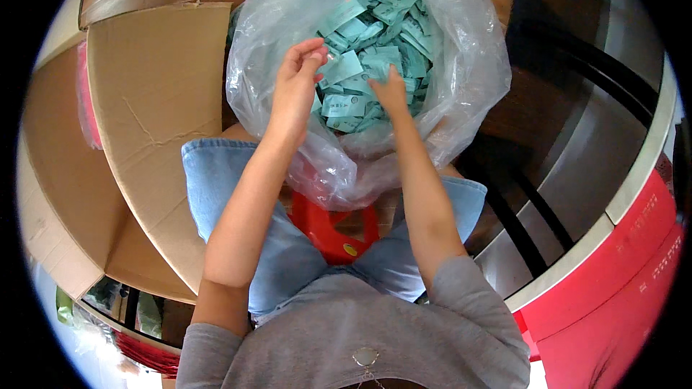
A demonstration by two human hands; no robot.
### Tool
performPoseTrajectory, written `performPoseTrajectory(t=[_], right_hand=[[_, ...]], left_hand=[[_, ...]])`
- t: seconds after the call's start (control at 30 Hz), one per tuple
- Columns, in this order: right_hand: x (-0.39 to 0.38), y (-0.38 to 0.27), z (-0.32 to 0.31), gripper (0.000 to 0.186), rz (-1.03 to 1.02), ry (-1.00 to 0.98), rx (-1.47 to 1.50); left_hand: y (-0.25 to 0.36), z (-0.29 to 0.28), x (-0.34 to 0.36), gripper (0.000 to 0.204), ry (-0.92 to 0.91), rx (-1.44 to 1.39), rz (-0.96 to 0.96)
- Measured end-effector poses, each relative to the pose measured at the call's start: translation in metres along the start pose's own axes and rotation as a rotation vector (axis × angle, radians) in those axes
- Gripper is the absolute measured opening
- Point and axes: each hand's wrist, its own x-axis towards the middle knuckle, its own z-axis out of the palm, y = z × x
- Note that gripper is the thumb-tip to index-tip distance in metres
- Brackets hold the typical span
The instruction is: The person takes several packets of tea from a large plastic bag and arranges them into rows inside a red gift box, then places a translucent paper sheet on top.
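A large clear plastic bag (468, 50) stands open between my knees, holding many small flat pale-green packets (344, 106). My right hand (391, 92) reaches down into it, thumb and fingertips on a green packet near the middle of the heap. At the left side of the bag's mouth, my left hand (298, 75) is raised over the packets with its fingers curled in toward the thumb. Whatever those fingers may hold is too small to make out.
To my left stands a big open cardboard box (158, 115) with a raised flap. Below the bag, a red stool or bag-like piece (335, 234) shows between my legs. Black metal legs (587, 65) and a red-fronted table or cabinet (605, 288) are on the right.
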Motion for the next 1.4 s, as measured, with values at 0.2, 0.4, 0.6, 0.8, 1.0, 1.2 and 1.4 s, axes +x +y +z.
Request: performPoseTrajectory(t=[0.2, 0.4, 0.6, 0.8, 1.0, 1.2, 1.4], right_hand=[[-0.064, -0.065, -0.07, 0.044, 0.008, 0.139, 0.515], [-0.135, -0.134, -0.074, 0.046, -0.239, 0.172, 0.619], [-0.167, -0.155, -0.117, 0.039, -0.586, 0.211, 0.278], [-0.149, -0.169, -0.14, 0.038, -0.779, 0.155, -0.3], [-0.117, -0.153, -0.102, 0.054, -0.73, 0.144, -0.052], [-0.015, -0.067, -0.041, 0.052, 0.022, 0.104, 0.31], [0.015, -0.033, 0.055, 0.084, 0.148, 0.057, -0.028]], left_hand=[[-0.023, 0.011, -0.006, 0.054, 0.118, 0.078, -0.165], [-0.018, 0.022, -0.013, 0.064, -0.354, -0.354, -0.305], [-0.006, 0.017, -0.013, 0.057, -0.223, -0.286, -0.289], [-0.014, 0.018, -0.019, 0.068, -0.351, -0.023, -0.252], [-0.012, 0.016, -0.02, 0.078, -0.315, 0.196, -0.108], [0.002, -0.007, -0.003, 0.052, 0.259, -0.245, -0.055], [0.016, 0.003, 0.0, 0.041, 0.263, -0.441, 0.07]])
